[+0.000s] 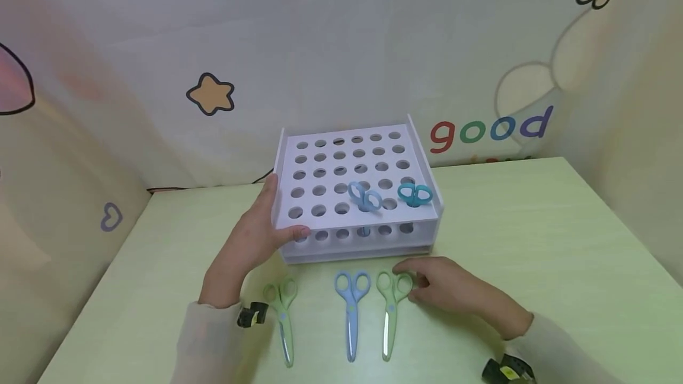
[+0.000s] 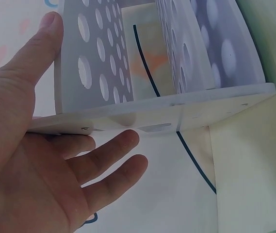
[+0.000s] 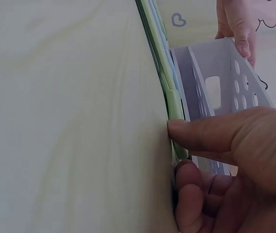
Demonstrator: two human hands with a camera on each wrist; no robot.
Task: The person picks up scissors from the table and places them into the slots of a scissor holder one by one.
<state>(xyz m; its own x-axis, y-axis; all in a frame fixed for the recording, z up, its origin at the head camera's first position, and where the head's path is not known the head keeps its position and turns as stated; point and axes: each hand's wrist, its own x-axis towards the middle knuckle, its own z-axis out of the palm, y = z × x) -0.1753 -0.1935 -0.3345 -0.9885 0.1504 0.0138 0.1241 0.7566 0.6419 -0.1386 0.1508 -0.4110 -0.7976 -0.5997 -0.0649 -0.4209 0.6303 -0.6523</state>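
My left hand (image 1: 251, 230) holds the left side of a white rack (image 1: 309, 183) with rows of round holes, its thumb over the top front corner and fingers along the outer side panel. My right hand (image 1: 445, 283) pinches the handle of green scissors (image 1: 391, 316) lying on the table, thumb and forefinger at the loop. Blue scissors (image 1: 351, 319) lie just left of them. Farther left, near my left wrist, is another pair of green scissors (image 1: 285, 325). Light-blue scissors (image 1: 364, 197) and teal scissors (image 1: 414, 195) stand in rack holes, handles up.
The rack stands on a pale green table (image 1: 512, 224) near its back edge. Behind is a printed cloth (image 1: 341, 46) with a star and the word "good". A dark cord (image 1: 165, 189) runs along the back edge at left.
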